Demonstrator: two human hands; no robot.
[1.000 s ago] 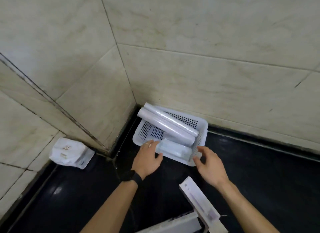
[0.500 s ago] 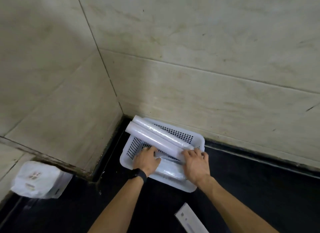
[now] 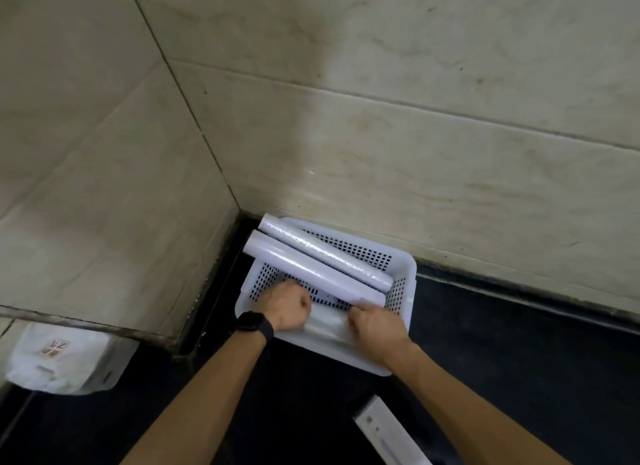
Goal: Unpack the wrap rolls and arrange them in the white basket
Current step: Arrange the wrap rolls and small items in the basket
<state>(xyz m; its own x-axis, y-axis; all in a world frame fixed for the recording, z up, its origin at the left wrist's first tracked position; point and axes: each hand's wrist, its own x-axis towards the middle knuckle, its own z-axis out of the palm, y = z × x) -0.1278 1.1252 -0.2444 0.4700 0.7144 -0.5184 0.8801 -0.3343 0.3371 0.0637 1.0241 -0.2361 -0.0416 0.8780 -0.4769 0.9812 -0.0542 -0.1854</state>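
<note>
Mia: Head camera first. What is closest to us?

Ben: A white box flap (image 3: 388,433) on the dark surface (image 3: 519,378), just this side of the basket. A white bag (image 3: 65,360) sits well off to the left.

Mia: And the hands?

Ben: A second ago they were open by the near rim. Now both are down inside the white basket (image 3: 410,274). The right hand (image 3: 375,326) is curled over the right end of the short roll (image 3: 327,324) and holds it. The left hand (image 3: 289,308) is balled up at the other end. I cannot tell if it holds the roll or just pushes on it.

Mia: Where is that short roll?

Ben: It lies flat along the near wall of the basket, between the two hands.

Mia: What is behind it?

Ben: Two long rolls (image 3: 311,270) lie side by side, slanted. They have not moved. Their far ends stick out over the back left corner, close to the tiled wall (image 3: 415,153).

Mia: So what does that mean?

Ben: I think three rolls are in. The hands seem to be tucking the short one in snug. The long ones may still need straightening.
</note>
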